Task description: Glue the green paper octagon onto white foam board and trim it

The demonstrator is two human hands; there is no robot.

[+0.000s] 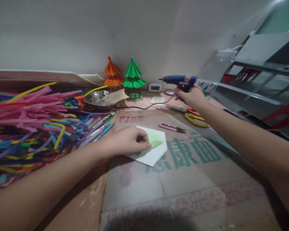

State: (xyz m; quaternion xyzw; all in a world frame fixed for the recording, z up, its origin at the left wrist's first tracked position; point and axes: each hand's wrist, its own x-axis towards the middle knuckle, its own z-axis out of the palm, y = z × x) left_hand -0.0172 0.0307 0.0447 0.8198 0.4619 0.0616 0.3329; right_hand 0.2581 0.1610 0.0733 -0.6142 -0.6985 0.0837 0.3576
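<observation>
Head view: right hand (192, 96) wrapped round handle of glue gun (174, 79), raised, nozzle (161, 79) pointing left, red light (183, 86) lit; long clear stick (240, 89) out back. Left hand (127, 141) low, thumb and forefinger tips together on edge of green paper (154, 136), remaining fingers curled. Green paper lies on white sheet (155, 158), sheet on printed cardboard (190, 186). Pink snips (168, 126) near sheet. Orange tree (111, 72), green tree (132, 72) behind.

Dim, greyish light dulls the wall (69, 38) and cardboard (195, 181), where a soft, dark shadow (149, 221) pools at bottom; a red light (183, 86) glows on the glue gun (177, 79), a metal bowl (93, 98) glints, and the blurry right edge stretches.
</observation>
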